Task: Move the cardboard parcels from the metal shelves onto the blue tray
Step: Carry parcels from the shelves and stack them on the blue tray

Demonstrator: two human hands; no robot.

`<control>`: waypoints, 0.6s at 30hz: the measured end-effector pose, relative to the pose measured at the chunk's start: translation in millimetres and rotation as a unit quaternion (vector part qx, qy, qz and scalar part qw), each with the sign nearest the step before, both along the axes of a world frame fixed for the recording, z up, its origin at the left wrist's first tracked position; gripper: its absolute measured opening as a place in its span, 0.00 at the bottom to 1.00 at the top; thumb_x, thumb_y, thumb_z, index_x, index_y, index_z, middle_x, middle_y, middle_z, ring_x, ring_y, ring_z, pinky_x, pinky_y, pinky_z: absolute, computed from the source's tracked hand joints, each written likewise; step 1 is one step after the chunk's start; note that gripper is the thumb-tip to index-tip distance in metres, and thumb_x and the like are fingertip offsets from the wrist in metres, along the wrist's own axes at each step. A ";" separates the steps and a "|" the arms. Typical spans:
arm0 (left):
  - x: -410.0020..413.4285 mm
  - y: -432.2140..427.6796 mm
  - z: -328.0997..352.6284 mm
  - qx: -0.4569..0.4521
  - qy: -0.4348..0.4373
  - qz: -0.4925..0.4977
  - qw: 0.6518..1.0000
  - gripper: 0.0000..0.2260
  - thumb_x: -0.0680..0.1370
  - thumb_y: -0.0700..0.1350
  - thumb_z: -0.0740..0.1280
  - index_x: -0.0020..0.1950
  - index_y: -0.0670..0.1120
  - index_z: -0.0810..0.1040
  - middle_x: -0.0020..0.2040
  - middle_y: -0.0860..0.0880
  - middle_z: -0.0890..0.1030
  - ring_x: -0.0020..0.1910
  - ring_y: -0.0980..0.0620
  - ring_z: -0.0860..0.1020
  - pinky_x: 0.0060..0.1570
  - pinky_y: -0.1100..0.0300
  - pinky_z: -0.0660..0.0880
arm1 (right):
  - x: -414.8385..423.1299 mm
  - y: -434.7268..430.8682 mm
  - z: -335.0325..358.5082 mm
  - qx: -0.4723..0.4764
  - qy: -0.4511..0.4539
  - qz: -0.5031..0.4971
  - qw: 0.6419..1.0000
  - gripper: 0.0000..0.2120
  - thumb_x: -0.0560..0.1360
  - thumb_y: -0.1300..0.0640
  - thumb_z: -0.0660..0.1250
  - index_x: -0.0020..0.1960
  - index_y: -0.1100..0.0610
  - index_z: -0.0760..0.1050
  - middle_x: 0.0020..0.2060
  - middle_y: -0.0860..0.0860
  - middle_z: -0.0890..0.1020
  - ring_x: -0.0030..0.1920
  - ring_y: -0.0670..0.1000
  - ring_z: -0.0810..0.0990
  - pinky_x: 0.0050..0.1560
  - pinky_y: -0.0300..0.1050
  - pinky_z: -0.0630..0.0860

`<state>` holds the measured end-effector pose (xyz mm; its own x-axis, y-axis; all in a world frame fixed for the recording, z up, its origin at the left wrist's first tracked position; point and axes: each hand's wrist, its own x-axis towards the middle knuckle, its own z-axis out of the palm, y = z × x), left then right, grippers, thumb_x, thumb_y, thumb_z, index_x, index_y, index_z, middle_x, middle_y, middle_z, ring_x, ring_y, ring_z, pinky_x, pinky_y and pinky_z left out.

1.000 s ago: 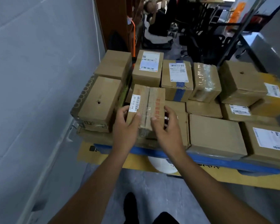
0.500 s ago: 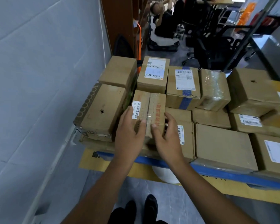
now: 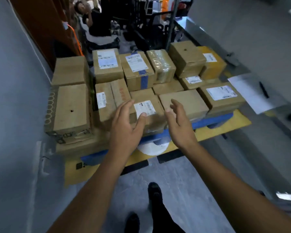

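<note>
Through the head camera I look down on the blue tray (image 3: 212, 119), which sits on a yellow sheet (image 3: 225, 127) on the grey floor and is packed with cardboard parcels (image 3: 183, 61) in at least two layers. My left hand (image 3: 126, 125) hangs over the near edge of the load, fingers straight and spread and gripping nothing. Its fingertips reach toward a taped parcel (image 3: 110, 100) with red print and a small barcode sticker, and its thumb lies over the white label of the labelled parcel (image 3: 146, 110) just beside that one. I cannot tell whether the hand touches the cardboard or floats above it. My right hand (image 3: 180, 125) is apart from the left, fingers loose and slightly bent, empty, in front of a plain brown parcel (image 3: 185, 101) at the tray's near edge. The taped parcel lies flat in the upper layer, touching its neighbours on both sides. To the right of the tray a sheet of paper (image 3: 249, 93) lies on the floor with a dark pen (image 3: 264, 89) on it. My dark shoes (image 3: 154, 192) show below, and a seated person (image 3: 96, 21) is far behind the load.
</note>
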<state>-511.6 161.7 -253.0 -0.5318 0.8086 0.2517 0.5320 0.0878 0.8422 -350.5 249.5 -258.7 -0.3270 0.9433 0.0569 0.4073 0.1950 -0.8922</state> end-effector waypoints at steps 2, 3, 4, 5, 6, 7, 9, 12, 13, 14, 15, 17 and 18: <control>27.0 -4.7 -3.2 0.008 -0.006 -0.043 0.999 0.21 0.82 0.52 0.68 0.75 0.51 0.72 0.73 0.54 0.74 0.72 0.58 0.70 0.70 0.61 0.67 | 35.1 -22.9 2.0 0.010 -0.019 -0.041 0.999 0.29 0.84 0.40 0.57 0.81 0.49 0.59 0.78 0.48 0.67 0.76 0.46 0.66 0.75 0.48 0.65; 43.5 -7.5 -4.7 0.007 -0.014 -0.069 0.997 0.22 0.82 0.53 0.68 0.75 0.51 0.72 0.73 0.55 0.73 0.72 0.60 0.69 0.69 0.64 0.66 | 54.1 -35.1 2.7 0.014 -0.029 -0.062 0.998 0.29 0.84 0.40 0.57 0.82 0.50 0.59 0.79 0.48 0.66 0.77 0.45 0.65 0.75 0.48 0.64; 61.6 -10.9 -6.0 0.003 -0.022 -0.099 0.995 0.22 0.82 0.54 0.68 0.75 0.52 0.72 0.72 0.58 0.72 0.70 0.64 0.69 0.67 0.70 0.64 | 74.4 -47.6 3.1 0.018 -0.039 -0.085 0.995 0.29 0.84 0.40 0.57 0.82 0.51 0.59 0.79 0.47 0.65 0.77 0.43 0.64 0.75 0.45 0.63; 81.2 -14.6 -7.1 -0.001 -0.025 -0.131 0.991 0.22 0.82 0.55 0.68 0.75 0.53 0.71 0.71 0.60 0.72 0.68 0.69 0.68 0.63 0.76 0.62 | 96.1 -60.8 4.1 0.023 -0.049 -0.109 0.993 0.30 0.84 0.40 0.57 0.82 0.51 0.60 0.79 0.45 0.65 0.74 0.38 0.64 0.73 0.41 0.63; 101.5 -18.7 -8.0 -0.004 -0.024 -0.163 0.986 0.22 0.82 0.56 0.67 0.75 0.54 0.71 0.69 0.61 0.72 0.65 0.72 0.67 0.59 0.81 0.60 | 118.6 -74.0 5.4 0.029 -0.059 -0.133 0.989 0.30 0.84 0.40 0.57 0.82 0.51 0.60 0.78 0.44 0.65 0.71 0.33 0.65 0.71 0.36 0.63; 122.4 -23.0 -8.4 -0.003 -0.021 -0.195 0.981 0.22 0.82 0.57 0.67 0.75 0.55 0.71 0.69 0.61 0.72 0.65 0.72 0.67 0.57 0.83 0.59 | 141.8 -87.8 6.8 0.036 -0.066 -0.157 0.985 0.29 0.85 0.40 0.57 0.82 0.52 0.60 0.77 0.44 0.66 0.68 0.30 0.66 0.69 0.34 0.62; 166.0 -32.7 -7.0 0.001 -0.018 -0.257 0.966 0.23 0.81 0.60 0.66 0.75 0.55 0.71 0.71 0.61 0.72 0.66 0.70 0.67 0.59 0.83 0.59 | 190.8 -118.0 8.6 0.045 -0.078 -0.208 0.974 0.28 0.85 0.41 0.57 0.81 0.52 0.61 0.78 0.45 0.67 0.73 0.38 0.66 0.70 0.37 0.62; 236.9 -52.3 -6.5 -0.005 -0.011 -0.343 0.939 0.25 0.81 0.61 0.65 0.76 0.55 0.70 0.74 0.58 0.71 0.70 0.66 0.67 0.65 0.74 0.63 | 266.3 -172.6 9.1 0.040 -0.101 -0.295 0.949 0.30 0.84 0.38 0.56 0.81 0.50 0.60 0.78 0.47 0.67 0.76 0.46 0.64 0.71 0.42 0.61; 263.0 -61.3 -6.8 -0.010 -0.008 -0.371 0.929 0.25 0.81 0.61 0.65 0.77 0.55 0.70 0.75 0.58 0.70 0.70 0.66 0.67 0.65 0.73 0.63 | 291.9 -193.7 9.0 0.037 -0.108 -0.321 0.940 0.30 0.84 0.38 0.55 0.81 0.50 0.60 0.78 0.48 0.67 0.77 0.47 0.64 0.72 0.43 0.60; 289.8 -71.9 -6.9 -0.014 -0.005 -0.396 0.918 0.25 0.81 0.61 0.66 0.77 0.56 0.69 0.76 0.57 0.69 0.70 0.67 0.65 0.65 0.74 0.61 | 317.6 -215.6 8.5 0.034 -0.113 -0.345 0.931 0.30 0.84 0.38 0.56 0.81 0.50 0.60 0.78 0.48 0.67 0.77 0.48 0.64 0.73 0.43 0.60; 316.9 -83.5 -7.0 -0.018 -0.003 -0.419 0.908 0.26 0.81 0.61 0.66 0.77 0.56 0.69 0.76 0.57 0.69 0.70 0.67 0.64 0.65 0.74 0.61 | 342.9 -237.9 8.0 0.032 -0.117 -0.367 0.922 0.29 0.84 0.39 0.56 0.81 0.51 0.60 0.78 0.49 0.67 0.77 0.48 0.63 0.74 0.44 0.60; 374.4 -110.8 -7.3 -0.019 0.004 -0.461 0.887 0.26 0.81 0.61 0.67 0.78 0.56 0.68 0.76 0.55 0.68 0.72 0.63 0.65 0.68 0.66 0.62 | 394.3 -285.4 7.6 0.031 -0.119 -0.409 0.904 0.29 0.85 0.41 0.57 0.81 0.52 0.61 0.78 0.49 0.67 0.78 0.49 0.63 0.76 0.45 0.59; 403.2 -125.7 -7.8 -0.017 0.006 -0.482 0.876 0.26 0.81 0.61 0.67 0.78 0.57 0.68 0.76 0.56 0.68 0.73 0.61 0.65 0.69 0.63 0.63 | 419.6 -309.2 7.5 0.030 -0.121 -0.428 0.895 0.28 0.84 0.42 0.58 0.81 0.53 0.62 0.78 0.49 0.67 0.78 0.49 0.63 0.77 0.46 0.58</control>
